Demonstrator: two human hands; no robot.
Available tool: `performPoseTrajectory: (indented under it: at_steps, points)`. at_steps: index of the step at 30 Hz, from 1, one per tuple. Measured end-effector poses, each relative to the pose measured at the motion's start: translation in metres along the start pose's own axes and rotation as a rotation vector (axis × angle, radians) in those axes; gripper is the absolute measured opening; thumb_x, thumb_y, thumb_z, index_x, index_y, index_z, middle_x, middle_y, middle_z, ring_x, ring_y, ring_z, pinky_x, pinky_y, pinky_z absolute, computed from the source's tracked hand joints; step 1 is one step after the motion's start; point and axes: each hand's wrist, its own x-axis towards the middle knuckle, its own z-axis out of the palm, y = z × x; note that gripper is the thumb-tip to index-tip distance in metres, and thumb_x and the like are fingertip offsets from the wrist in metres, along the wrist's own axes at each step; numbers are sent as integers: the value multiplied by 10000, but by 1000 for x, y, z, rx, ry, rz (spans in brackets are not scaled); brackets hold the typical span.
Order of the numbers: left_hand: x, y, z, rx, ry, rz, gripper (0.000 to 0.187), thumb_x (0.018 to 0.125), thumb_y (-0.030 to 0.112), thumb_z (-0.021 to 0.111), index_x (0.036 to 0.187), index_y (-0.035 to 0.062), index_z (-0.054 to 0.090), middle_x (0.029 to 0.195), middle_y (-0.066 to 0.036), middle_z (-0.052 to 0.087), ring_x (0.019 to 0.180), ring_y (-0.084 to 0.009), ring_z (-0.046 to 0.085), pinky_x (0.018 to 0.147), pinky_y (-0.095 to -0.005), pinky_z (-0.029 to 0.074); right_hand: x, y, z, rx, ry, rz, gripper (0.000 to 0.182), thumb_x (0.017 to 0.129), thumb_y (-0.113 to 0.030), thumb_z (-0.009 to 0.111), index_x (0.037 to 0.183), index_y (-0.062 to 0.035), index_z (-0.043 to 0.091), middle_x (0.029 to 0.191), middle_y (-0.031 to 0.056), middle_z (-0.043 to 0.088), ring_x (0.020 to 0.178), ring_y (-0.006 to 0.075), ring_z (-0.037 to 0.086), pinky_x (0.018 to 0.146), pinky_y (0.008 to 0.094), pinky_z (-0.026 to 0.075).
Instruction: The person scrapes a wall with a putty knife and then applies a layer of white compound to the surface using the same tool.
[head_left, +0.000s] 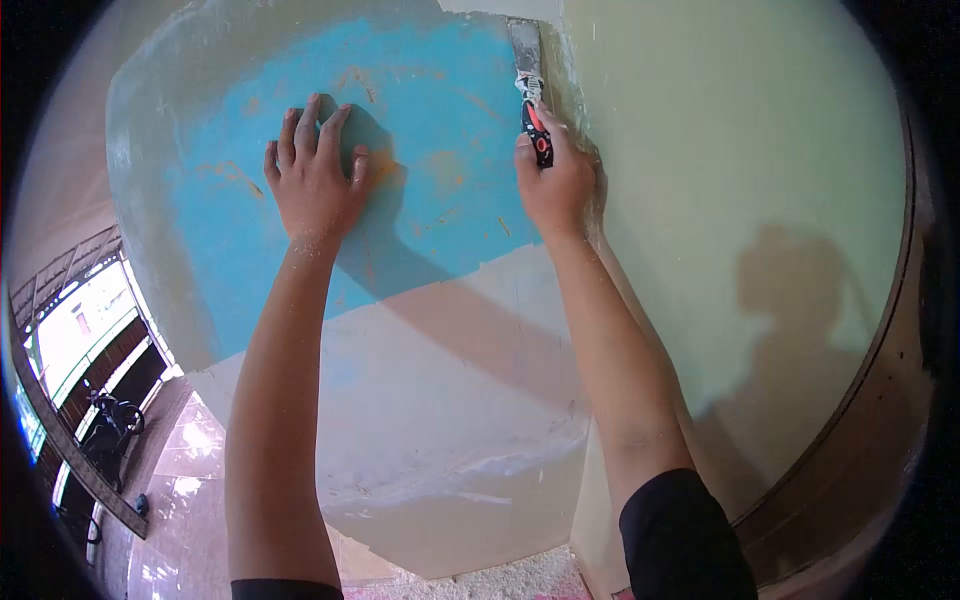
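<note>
My right hand [558, 183] is wrapped round the black and red handle of a putty knife [525, 50]. Its grey metal blade points up and lies near the corner where the blue-painted panel [430, 130] meets a pale green wall [720, 130]. White residue coats the part between blade and handle. To the left, my left hand [318, 180] has its fingers spread against the blue panel and holds nothing. Orange-brown marks dot the blue surface, and a greyish-white area lies below it.
White crumbs and dust [490, 583] lie below the panel. A dark curved edge [878, 345] borders the green wall at the right. On the left are a shiny tiled floor [190, 450], a parked motorcycle [118, 415] and a bright opening. Shadows fall on both walls.
</note>
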Motion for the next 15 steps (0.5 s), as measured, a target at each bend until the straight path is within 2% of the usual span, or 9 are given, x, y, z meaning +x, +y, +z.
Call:
performPoseTrajectory:
  at_steps: [4, 8, 10, 15]
  points:
    - [1, 0, 0, 4, -2, -1, 526, 932, 334, 596, 1449, 292, 507, 1599, -14, 397, 1500, -282, 324, 1217, -550, 229, 1, -1, 2, -19, 54, -52, 475, 864, -296, 685, 1326, -191, 654, 1017, 72, 761, 832, 281, 720, 776, 421, 507]
    - [-3, 0, 2, -2, 6, 2, 523, 931, 330, 598, 1445, 288, 511, 1599, -11, 397, 1499, -284, 327, 1216, -549, 233, -2, -2, 1, -43, 0, 1, 488, 861, -286, 678, 1336, -185, 634, 1057, 72, 756, 865, 283, 715, 795, 427, 497]
    - [-2, -2, 3, -6, 16, 7, 521, 930, 326, 598, 1443, 287, 513, 1598, -7, 399, 1497, -287, 328, 1216, -550, 232, -1, -3, 1, 26, -17, 38, 497, 864, -293, 676, 1344, -181, 616, 1063, 80, 757, 853, 294, 712, 796, 437, 495]
    - [-2, -10, 1, -9, -3, 0, 533, 930, 348, 603, 1451, 290, 505, 1602, 2, 394, 1498, -286, 328, 1220, -551, 226, -5, -4, 10, -38, 64, -21, 509, 871, -302, 678, 1361, -188, 599, 1072, 115, 754, 876, 289, 721, 854, 435, 491]
